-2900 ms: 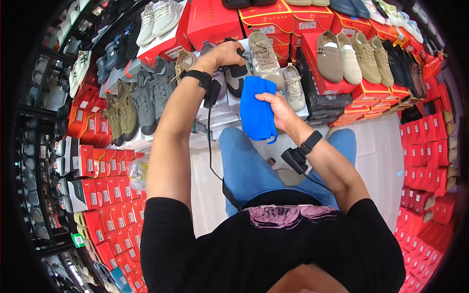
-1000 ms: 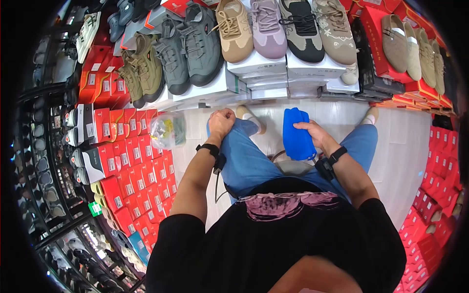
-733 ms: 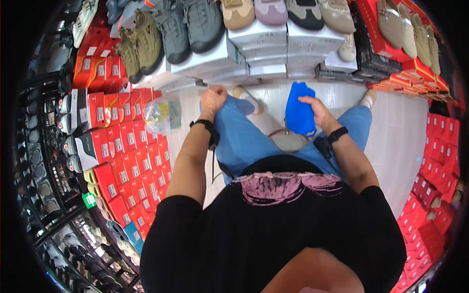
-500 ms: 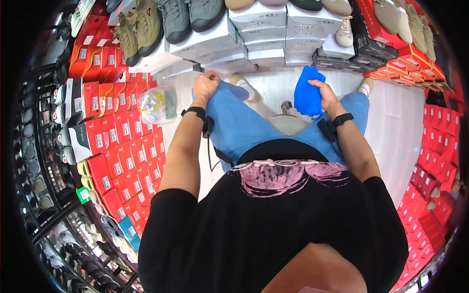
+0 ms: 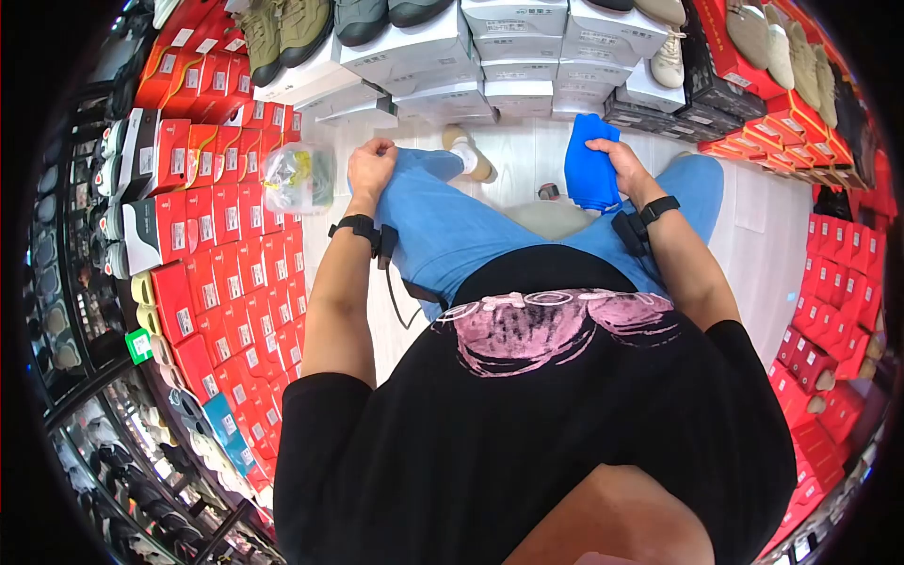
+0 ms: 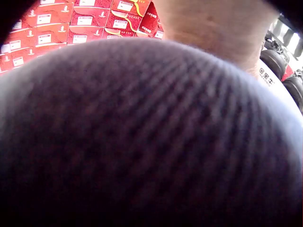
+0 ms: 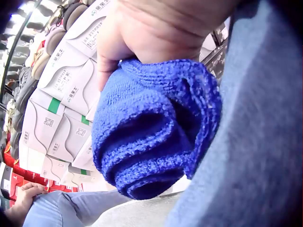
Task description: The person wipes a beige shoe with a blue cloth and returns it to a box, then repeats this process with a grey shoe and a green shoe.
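My right hand [image 5: 631, 171] grips a folded blue towel [image 5: 589, 169], thumb over the near face, above the floor between the knees. In the right wrist view the towel [image 7: 132, 109] shows fuzzy terry folds stacked in layers, close beside the jeans leg; the hand [image 7: 158, 28] holds it from above. My left hand [image 5: 372, 169] rests on the left knee with its fingers loosely curled and nothing seen in it. Dark, blurred fabric [image 6: 151, 137] fills most of the left wrist view, with part of the hand or wrist [image 6: 213, 28] behind it.
White shoe boxes [image 5: 518, 47] stand stacked ahead, with olive shoes [image 5: 292, 33] on top at left. Red boxes [image 5: 231, 264] line the left side, beside a clear plastic bag [image 5: 298, 177]. More red boxes [image 5: 838, 282] stand at right. A grey stool seat [image 5: 546, 218] shows between the thighs.
My left hand has come down from the displayed shoes to the left knee. The towel, still in my right hand, has lowered between the legs. The head view has tilted, so most shoes slid out of sight.
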The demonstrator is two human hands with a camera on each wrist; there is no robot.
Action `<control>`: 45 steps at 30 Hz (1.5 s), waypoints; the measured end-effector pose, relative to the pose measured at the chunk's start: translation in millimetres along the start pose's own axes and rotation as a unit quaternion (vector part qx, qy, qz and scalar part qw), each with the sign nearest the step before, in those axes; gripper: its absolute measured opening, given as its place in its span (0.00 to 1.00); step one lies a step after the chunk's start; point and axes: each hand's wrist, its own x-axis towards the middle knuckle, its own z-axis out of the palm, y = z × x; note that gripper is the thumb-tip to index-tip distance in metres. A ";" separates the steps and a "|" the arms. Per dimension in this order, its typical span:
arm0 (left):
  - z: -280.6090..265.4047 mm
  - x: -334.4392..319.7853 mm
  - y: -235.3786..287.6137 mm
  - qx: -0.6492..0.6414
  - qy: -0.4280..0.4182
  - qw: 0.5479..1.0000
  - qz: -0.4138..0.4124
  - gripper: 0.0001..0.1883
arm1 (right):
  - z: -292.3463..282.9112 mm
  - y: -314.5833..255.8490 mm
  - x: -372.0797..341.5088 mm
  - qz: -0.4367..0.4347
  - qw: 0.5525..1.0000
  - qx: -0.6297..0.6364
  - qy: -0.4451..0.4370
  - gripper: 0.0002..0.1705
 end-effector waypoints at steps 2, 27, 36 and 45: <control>1.1 -1.2 -6.9 0.000 0.001 1.000 -0.009 0.12 | 4.8 -0.9 2.3 -0.013 1.000 -0.007 -0.015 0.22; -59.3 113.8 235.5 -0.265 -0.310 0.892 0.192 0.18 | 58.2 -73.5 -18.3 -0.095 0.954 0.232 -0.162 0.19; -16.3 186.0 352.5 -0.087 0.020 0.892 0.442 0.32 | 85.2 -124.6 -26.2 -0.150 0.936 0.254 -0.191 0.17; 6.6 219.7 367.8 0.056 0.009 0.899 0.434 0.32 | 117.8 -155.7 6.5 -0.189 0.925 0.265 -0.198 0.17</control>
